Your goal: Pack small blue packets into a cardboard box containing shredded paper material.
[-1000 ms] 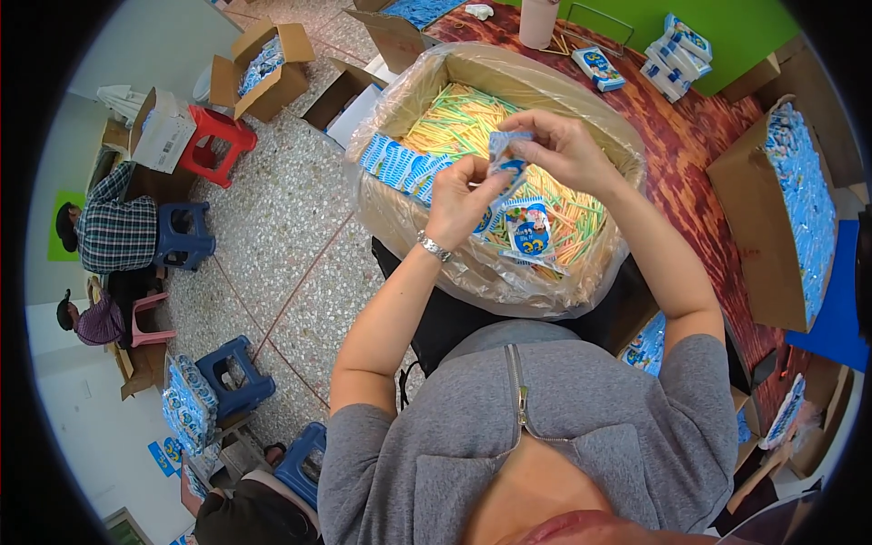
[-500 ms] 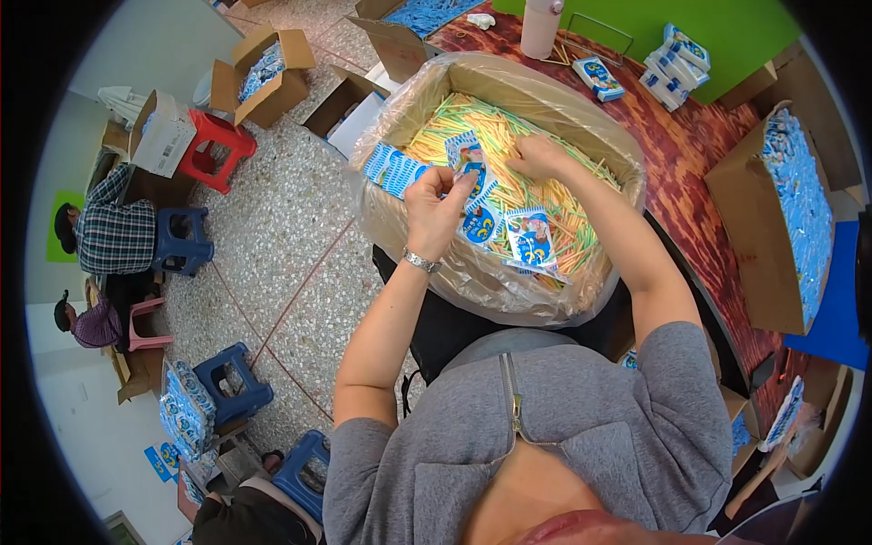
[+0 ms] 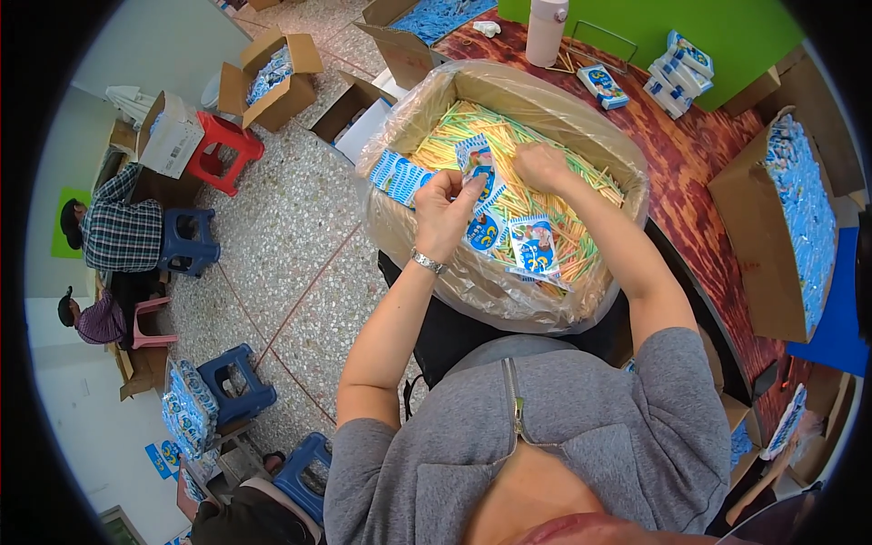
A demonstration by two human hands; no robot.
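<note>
A large box with a clear plastic liner holds a heap of thin yellow, green and orange sticks. My left hand, with a metal watch on the wrist, pinches a small blue-and-white printed packet over the heap. Down among the sticks, my right hand has its fingers curled; the tips are hidden, so what they grip cannot be seen. Another packet lies on the sticks toward me, and one more is just below my left hand. A strip of blue packets rests at the box's left side.
On the red-patterned table stand a pale bottle and stacked packs. A tall carton of blue packets is at the right. Stools, including a red one, and cartons stand on the speckled floor. Other people sit at left.
The whole view has shifted slightly, so the scene sits a little lower and to the right. My left hand still holds the packet; my right hand stays among the sticks.
</note>
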